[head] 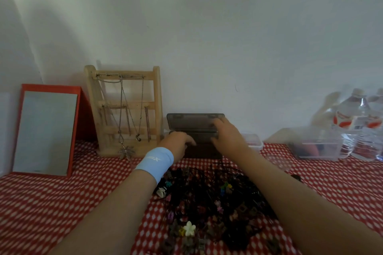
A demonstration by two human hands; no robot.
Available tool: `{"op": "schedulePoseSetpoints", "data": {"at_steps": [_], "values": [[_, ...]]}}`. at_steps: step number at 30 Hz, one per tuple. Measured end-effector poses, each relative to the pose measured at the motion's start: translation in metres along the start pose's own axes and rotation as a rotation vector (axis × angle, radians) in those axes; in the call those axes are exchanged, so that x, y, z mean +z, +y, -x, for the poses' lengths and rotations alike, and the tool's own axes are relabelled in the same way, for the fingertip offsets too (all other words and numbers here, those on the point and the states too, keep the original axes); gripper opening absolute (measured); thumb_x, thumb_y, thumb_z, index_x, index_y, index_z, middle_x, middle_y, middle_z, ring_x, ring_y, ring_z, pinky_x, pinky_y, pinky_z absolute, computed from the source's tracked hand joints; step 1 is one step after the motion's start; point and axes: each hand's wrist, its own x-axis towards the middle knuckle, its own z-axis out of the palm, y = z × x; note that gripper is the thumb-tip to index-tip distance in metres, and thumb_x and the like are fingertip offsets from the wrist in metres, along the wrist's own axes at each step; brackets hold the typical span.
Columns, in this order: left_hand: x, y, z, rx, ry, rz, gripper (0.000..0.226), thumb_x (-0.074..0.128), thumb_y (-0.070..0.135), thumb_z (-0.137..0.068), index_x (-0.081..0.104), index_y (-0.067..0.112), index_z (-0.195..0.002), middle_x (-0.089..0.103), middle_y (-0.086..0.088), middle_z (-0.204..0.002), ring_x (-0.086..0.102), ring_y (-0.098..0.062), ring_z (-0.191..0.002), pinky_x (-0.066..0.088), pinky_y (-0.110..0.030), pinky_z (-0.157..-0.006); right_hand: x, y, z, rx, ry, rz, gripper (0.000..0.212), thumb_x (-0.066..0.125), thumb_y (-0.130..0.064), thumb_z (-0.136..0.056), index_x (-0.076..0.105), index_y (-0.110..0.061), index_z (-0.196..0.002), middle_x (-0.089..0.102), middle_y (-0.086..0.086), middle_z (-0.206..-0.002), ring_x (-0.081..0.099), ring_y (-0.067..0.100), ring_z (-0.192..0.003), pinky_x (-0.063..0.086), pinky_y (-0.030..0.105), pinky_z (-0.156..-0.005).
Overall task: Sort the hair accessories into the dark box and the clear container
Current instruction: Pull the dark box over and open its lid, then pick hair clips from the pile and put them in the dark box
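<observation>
Red-framed mirror at the tabletop's far left corner, wooden stand hung with necklaces beside it, water bottles far right corner, red dotted tablecloth.

The person was bare-armed, with a light-blue wristband on the left wrist bearing a small white logo, seemingly lettering.

Front of dark box hidden by left hand and right hand; grips unreadable. Right hand also covers part of clear container. Right edge cuts bottles. Accessory pile blurred.
</observation>
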Motion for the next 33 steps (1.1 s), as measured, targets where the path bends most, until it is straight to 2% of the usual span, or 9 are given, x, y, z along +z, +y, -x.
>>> {"op": "schedulePoseSetpoints", "data": {"at_steps": [2, 6, 11, 17, 20, 23, 27, 30, 33], "values": [[0.000, -0.002, 0.002, -0.003, 0.024, 0.024, 0.040, 0.048, 0.001, -0.096, 0.066, 0.024, -0.123, 0.061, -0.004, -0.131, 0.056, -0.024, -0.120, 0.044, -0.033, -0.102, -0.001, 0.000, 0.002, -0.010, -0.075, 0.011, 0.048, 0.071, -0.012, -0.086, 0.055, -0.014, -0.131, 0.052, 0.007, -0.136, 0.057, 0.028, -0.115, 0.049, 0.039, -0.097], [-0.003, -0.010, 0.008, 0.023, 0.018, 0.133, 0.043, 0.047, -0.003, -0.095, 0.071, 0.028, -0.113, 0.064, 0.003, -0.127, 0.058, -0.018, -0.118, 0.041, -0.022, -0.096, -0.004, -0.006, 0.002, -0.002, -0.084, 0.037, 0.052, 0.059, -0.007, -0.091, 0.051, -0.013, -0.143, 0.047, 0.011, -0.146, 0.052, 0.031, -0.128, 0.044, 0.039, -0.106], [-0.004, -0.010, 0.016, 0.048, -0.031, 0.142, 0.037, 0.049, 0.009, -0.096, 0.070, 0.034, -0.114, 0.062, 0.008, -0.129, 0.057, -0.015, -0.118, 0.044, -0.025, -0.097, 0.001, -0.006, 0.001, 0.041, -0.250, 0.096, 0.057, 0.060, -0.015, -0.093, 0.046, -0.019, -0.148, 0.018, 0.008, -0.164, 0.043, 0.032, -0.138, 0.040, 0.043, -0.111], [0.000, -0.011, 0.006, 0.088, 0.074, 0.197, 0.038, 0.045, 0.006, -0.097, 0.074, 0.030, -0.104, 0.057, 0.006, -0.129, 0.049, -0.017, -0.123, 0.036, -0.028, -0.105, -0.001, 0.006, -0.006, -0.006, -0.293, 0.148, 0.061, 0.062, -0.023, -0.092, 0.043, -0.029, -0.150, 0.017, 0.002, -0.165, 0.025, 0.029, -0.146, 0.028, 0.047, -0.118], [0.008, -0.016, -0.002, 0.045, 0.239, 0.106, 0.037, 0.050, 0.013, -0.095, 0.062, 0.030, -0.125, 0.042, 0.002, -0.143, 0.028, -0.021, -0.136, 0.022, -0.034, -0.113, 0.001, 0.006, -0.005, -0.014, -0.287, 0.136, 0.062, 0.063, -0.025, -0.091, 0.043, -0.030, -0.149, 0.017, 0.002, -0.164, 0.026, 0.030, -0.144, 0.030, 0.049, -0.116], [0.017, -0.020, -0.008, -0.056, 0.038, 0.026, 0.049, 0.044, 0.030, -0.100, 0.037, 0.031, -0.148, 0.020, 0.001, -0.160, 0.016, -0.026, -0.145, 0.018, -0.040, -0.117, 0.001, 0.003, -0.006, -0.010, -0.309, 0.164, 0.065, 0.063, -0.024, -0.092, 0.037, -0.030, -0.152, 0.015, 0.003, -0.164, 0.025, 0.031, -0.144, 0.030, 0.050, -0.116], [0.019, -0.024, -0.004, -0.053, -0.009, 0.036, 0.051, 0.038, 0.036, -0.102, 0.029, 0.028, -0.152, 0.016, 0.002, -0.162, 0.016, -0.025, -0.147, 0.018, -0.043, -0.119, -0.006, -0.010, -0.004, -0.030, -0.287, 0.225, 0.067, 0.061, -0.027, -0.094, 0.032, -0.029, -0.154, 0.027, 0.008, -0.160, 0.033, 0.032, -0.141, 0.032, 0.047, -0.113], [0.005, -0.024, 0.008, -0.004, 0.133, 0.087, 0.045, 0.043, 0.032, -0.102, 0.042, 0.023, -0.146, 0.035, -0.001, -0.154, 0.029, -0.023, -0.141, 0.023, -0.037, -0.116, -0.018, -0.031, -0.001, -0.097, -0.197, 0.139, 0.044, 0.062, -0.027, -0.094, 0.055, -0.027, -0.138, 0.050, 0.005, -0.140, 0.048, 0.026, -0.127, 0.042, 0.044, -0.106], [-0.015, -0.025, 0.027, 0.036, 0.255, 0.144, 0.023, 0.050, 0.025, -0.098, 0.061, 0.025, -0.119, 0.061, 0.005, -0.117, 0.055, -0.015, -0.108, 0.043, -0.027, -0.089, -0.032, -0.056, 0.002, -0.160, -0.196, 0.036, 0.018, 0.062, -0.024, -0.093, 0.072, -0.026, -0.108, 0.068, -0.004, -0.109, 0.062, 0.017, -0.102, 0.053, 0.035, -0.088]]}}
